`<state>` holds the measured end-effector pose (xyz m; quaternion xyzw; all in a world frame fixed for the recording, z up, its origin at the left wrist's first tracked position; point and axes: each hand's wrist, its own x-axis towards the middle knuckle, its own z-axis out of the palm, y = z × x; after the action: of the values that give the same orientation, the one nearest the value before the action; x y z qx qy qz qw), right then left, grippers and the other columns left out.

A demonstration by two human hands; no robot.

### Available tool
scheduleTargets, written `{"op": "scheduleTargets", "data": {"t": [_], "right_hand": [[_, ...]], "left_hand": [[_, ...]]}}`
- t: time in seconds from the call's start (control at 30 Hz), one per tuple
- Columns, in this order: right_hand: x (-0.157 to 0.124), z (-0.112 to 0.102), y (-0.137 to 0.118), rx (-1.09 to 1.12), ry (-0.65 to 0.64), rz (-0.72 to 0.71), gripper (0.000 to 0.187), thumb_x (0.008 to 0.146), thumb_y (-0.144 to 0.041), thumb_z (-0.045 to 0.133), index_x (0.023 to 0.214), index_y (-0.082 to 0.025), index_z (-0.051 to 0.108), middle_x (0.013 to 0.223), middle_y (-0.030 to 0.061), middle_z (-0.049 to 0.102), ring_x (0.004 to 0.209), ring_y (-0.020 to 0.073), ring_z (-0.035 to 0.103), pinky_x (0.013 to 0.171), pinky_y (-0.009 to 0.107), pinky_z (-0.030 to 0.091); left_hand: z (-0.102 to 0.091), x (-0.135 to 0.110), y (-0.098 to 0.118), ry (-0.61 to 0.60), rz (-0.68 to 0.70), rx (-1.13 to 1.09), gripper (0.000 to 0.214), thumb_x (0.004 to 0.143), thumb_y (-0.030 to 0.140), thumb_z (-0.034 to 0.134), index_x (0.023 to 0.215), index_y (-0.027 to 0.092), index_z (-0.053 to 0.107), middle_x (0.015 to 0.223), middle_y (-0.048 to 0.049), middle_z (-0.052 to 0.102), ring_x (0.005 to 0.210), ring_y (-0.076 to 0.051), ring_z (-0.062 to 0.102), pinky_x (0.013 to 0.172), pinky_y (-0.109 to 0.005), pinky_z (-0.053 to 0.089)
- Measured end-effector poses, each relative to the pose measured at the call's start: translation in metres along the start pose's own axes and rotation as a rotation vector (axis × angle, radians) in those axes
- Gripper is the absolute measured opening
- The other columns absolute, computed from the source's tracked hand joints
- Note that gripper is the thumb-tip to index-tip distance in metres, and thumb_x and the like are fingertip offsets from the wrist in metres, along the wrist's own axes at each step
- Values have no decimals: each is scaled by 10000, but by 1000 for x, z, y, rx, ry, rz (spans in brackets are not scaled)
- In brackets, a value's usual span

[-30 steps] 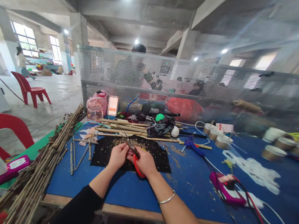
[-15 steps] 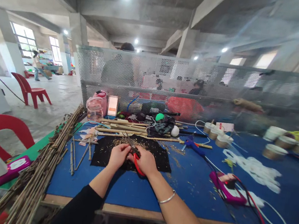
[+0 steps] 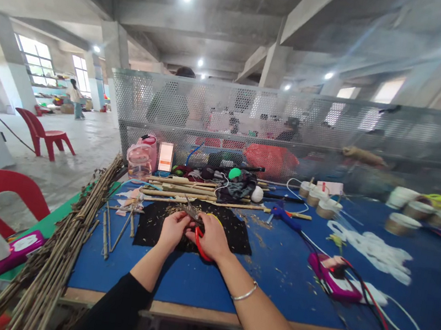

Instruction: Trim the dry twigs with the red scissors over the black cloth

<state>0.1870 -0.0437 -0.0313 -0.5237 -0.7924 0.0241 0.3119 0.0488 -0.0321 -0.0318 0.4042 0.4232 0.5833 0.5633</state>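
Note:
In my right hand are red-handled scissors, their blades pointing up and left toward my other hand. The blades are apart, and a yellow inner part of the upper handle shows above my knuckles. My left hand is closed in a pinch beside the blades; what its fingers hold is too small to make out. Both hands are over a black cloth strewn with small pale clippings. Short cut sticks lie just left of the cloth.
A bundle of long dry stems lines the table's left edge. Behind the cloth lie pale sticks and a blue glue gun. Farther right are a purple power strip, cords and several tubs. A perforated metal screen stands behind.
The scissor handles are spread wider, with the yellow inner part now showing. Both hands stay in nearly the same place. A person in the far left background has walked to the right.

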Motion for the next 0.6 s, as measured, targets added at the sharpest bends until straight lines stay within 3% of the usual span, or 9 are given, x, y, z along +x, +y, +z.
{"op": "scheduleTargets", "data": {"t": [0.17, 0.6], "right_hand": [[0, 0, -2, -26, -3, 19, 597, 688, -499, 611, 1165, -165, 477, 1050, 122, 549, 1003, 253, 496, 841, 391, 385], [-3, -6, -6, 89, -60, 59, 404, 736, -483, 584, 1055, -240, 534, 932, 41, 628, 880, 196, 589, 737, 280, 424]], "left_hand": [[0, -2, 1, -20, 56, 52, 133, 633, 198, 650, 741, 121, 653, 694, -46, 677, 584, -121, 614, 508, -184, 459], [1, -3, 5, 41, 52, 10, 158, 606, 236, 668, 717, 124, 655, 614, -25, 659, 541, -116, 598, 524, -200, 465]]}}
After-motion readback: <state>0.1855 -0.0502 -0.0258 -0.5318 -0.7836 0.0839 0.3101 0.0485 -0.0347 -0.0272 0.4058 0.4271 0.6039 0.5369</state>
